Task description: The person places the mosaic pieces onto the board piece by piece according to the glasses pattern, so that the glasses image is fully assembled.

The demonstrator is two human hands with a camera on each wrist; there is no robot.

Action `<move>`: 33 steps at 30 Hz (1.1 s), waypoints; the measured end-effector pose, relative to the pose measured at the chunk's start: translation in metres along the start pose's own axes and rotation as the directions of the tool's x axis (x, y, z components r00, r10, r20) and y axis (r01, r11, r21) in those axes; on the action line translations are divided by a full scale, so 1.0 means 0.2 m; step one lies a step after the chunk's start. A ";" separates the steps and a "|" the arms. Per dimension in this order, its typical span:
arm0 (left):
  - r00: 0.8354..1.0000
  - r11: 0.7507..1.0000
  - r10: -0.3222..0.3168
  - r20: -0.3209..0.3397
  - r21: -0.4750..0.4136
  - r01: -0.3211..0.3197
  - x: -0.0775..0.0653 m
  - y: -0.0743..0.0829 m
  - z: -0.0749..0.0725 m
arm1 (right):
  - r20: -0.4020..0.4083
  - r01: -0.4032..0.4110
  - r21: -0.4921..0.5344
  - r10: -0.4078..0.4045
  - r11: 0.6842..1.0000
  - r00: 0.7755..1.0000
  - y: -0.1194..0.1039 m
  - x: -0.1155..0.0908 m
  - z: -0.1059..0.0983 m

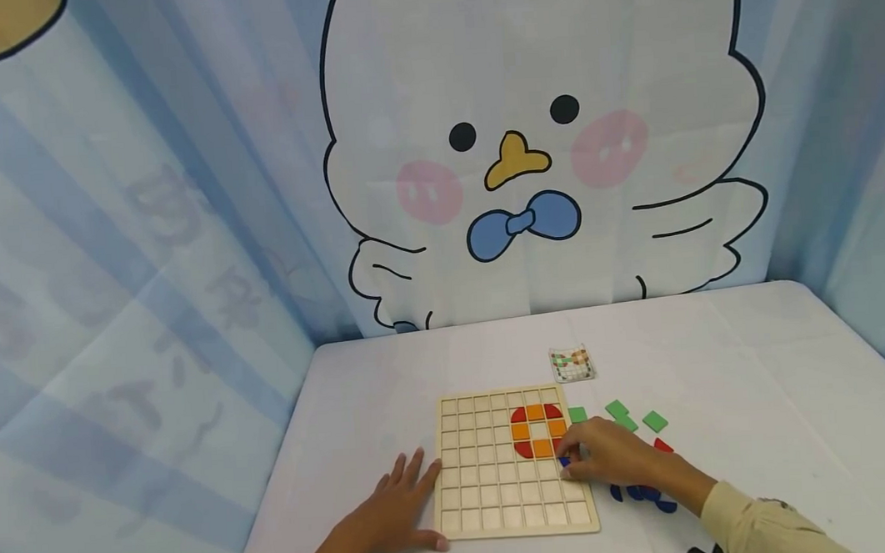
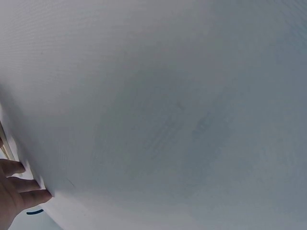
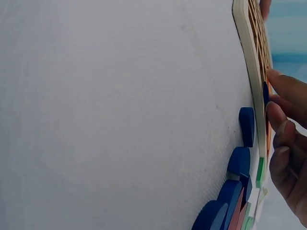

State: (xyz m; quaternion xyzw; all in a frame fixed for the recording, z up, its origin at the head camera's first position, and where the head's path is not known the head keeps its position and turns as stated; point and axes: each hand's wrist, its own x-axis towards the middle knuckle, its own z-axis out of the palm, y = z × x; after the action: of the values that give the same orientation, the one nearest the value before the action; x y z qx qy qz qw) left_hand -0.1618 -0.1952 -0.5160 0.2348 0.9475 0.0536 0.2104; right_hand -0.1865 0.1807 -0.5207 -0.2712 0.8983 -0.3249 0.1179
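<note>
Placing a blue pc (image 1: 565,462) on the grid board (image 1: 468,476) looks like the step in hand: the R hand (image 1: 609,451) pinches it btwn thumb & fingers at the board's right side, just nearer the person than the red & orange pcs (image 1: 543,448). Next move prob. calls for lining it up w/ a square, then letting go — w/o nudging its neighbors. L hand (image 1: 395,509) lies spread on the bench (image 1: 345,432) at the board's left edge, well apart from that pc. Spare blue pcs (image 1: 666,507) lie right of the board.
</note>
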 end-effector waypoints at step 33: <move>1.000 1.000 -0.021 0.012 0.007 0.021 0.01 0.00 0.01 | 0.030 -0.025 0.035 0.024 0.999 0.999 0.01 0.00 -0.03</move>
State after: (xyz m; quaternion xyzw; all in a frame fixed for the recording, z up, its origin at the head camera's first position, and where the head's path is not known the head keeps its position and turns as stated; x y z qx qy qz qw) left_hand -0.1627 -0.1946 -0.5181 0.2257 0.9488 0.0466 0.2158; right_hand -0.1898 0.1849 -0.5183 -0.2631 0.8938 -0.3352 0.1399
